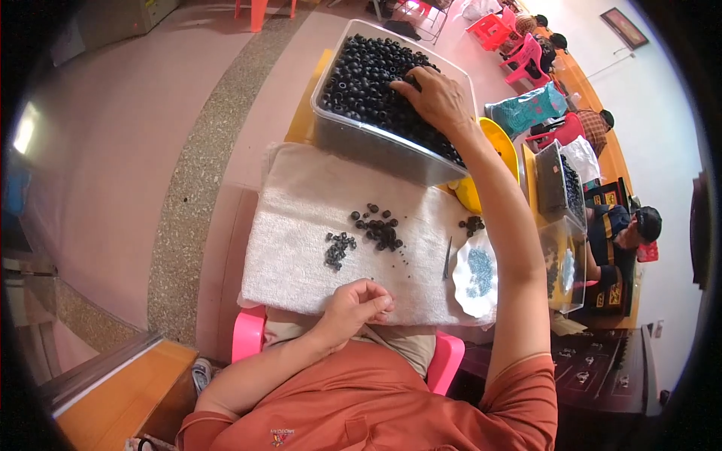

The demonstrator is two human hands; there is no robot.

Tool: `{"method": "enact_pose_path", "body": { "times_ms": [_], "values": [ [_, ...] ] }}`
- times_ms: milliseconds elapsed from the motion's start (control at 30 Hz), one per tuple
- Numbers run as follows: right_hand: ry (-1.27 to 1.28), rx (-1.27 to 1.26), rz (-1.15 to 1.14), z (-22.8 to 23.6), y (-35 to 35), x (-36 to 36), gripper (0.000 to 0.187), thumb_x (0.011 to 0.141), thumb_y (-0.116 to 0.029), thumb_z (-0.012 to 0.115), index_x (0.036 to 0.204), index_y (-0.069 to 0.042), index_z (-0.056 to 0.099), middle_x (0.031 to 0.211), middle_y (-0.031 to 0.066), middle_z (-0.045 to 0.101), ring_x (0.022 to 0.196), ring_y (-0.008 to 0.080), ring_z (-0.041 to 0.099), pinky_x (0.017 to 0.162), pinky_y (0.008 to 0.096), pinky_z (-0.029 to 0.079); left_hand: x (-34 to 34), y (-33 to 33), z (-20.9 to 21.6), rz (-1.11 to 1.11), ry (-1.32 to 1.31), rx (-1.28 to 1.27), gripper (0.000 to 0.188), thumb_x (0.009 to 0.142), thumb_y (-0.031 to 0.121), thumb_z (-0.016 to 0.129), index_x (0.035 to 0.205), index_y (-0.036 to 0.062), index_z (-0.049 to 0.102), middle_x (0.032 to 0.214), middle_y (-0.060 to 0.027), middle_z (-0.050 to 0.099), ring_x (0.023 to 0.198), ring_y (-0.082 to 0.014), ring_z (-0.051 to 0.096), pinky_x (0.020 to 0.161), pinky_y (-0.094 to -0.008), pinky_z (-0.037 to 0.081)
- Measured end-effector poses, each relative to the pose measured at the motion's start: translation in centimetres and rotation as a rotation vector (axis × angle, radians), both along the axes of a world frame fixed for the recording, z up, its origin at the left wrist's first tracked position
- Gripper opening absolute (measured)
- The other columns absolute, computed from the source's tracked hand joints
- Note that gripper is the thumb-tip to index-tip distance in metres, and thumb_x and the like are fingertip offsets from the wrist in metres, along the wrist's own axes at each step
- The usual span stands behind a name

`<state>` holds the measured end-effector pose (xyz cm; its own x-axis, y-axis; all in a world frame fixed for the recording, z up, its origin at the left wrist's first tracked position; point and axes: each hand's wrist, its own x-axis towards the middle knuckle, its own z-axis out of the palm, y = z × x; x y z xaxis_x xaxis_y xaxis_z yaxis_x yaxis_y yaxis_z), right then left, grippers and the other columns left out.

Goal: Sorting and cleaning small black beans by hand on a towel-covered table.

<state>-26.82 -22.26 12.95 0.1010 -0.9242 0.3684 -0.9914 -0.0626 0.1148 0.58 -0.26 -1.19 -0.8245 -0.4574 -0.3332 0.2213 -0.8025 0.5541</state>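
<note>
A large clear plastic bin (376, 129) full of black round beads (368, 71) stands beyond the towel. My right hand (438, 98) reaches over its right side, thumb and fingers apart among the beads; some fingertips are hidden. My left hand (359, 304) is above the near edge of a white towel (289, 218), fingers curled and thumb pressed against them. What it holds, if anything, is hidden. Beyond it lie a pile of dark beads (382, 234) and a smaller heap of black pieces (339, 249). Dark tweezers (447, 258) lie beside a white scalloped dish (466, 301) of tiny blue-grey beads (480, 272).
A few black beads (472, 224) lie near the dish. A yellow bowl (505, 143) is partly behind my right forearm. Further right are more clear bins (553, 180) and a person (620, 229) in dark clothes. Pink chair arms (250, 331) flank me.
</note>
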Motion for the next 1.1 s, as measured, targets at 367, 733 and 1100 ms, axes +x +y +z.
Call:
{"method": "enact_pose_path", "body": {
  "times_ms": [367,733,1100],
  "values": [
    [-0.057,-0.114,0.033,-0.5,0.8,-1.2,0.029,0.088,-0.035,0.066,0.091,-0.007,0.07,0.081,0.0153,0.069,0.075,0.0325,0.066,0.071,0.0415,0.052,0.1,0.2,0.1,-0.017,-0.027,-0.012,0.01,0.093,0.007,0.062,0.1,0.0006,0.061,0.1,-0.0093,0.065,0.088,-0.0139,0.064,0.077,-0.028,0.057],
    [-0.303,-0.465,0.38,0.6,9.2,6.5,0.013,0.083,-0.017,0.074,0.083,-0.006,0.068,0.073,0.0115,0.066,0.062,0.0264,0.064,0.056,0.0328,0.051,0.0,-0.2,0.8,0.025,-0.033,-0.017,0.008,0.092,0.007,0.063,0.097,0.0013,0.061,0.1,-0.0082,0.065,0.087,-0.0129,0.063,0.076,-0.0283,0.057],
    [-0.236,-0.003,0.165,-10.5,15.5,7.5,0.02,0.09,-0.027,0.064,0.081,-0.01,0.061,0.077,0.0077,0.059,0.062,0.0277,0.062,0.054,0.0398,0.049,-0.2,0.2,0.3,-0.003,-0.024,-0.052,0.01,0.093,0.009,0.063,0.1,0.0025,0.059,0.107,-0.0101,0.064,0.09,-0.0135,0.064,0.077,-0.028,0.057]
  ]
}}
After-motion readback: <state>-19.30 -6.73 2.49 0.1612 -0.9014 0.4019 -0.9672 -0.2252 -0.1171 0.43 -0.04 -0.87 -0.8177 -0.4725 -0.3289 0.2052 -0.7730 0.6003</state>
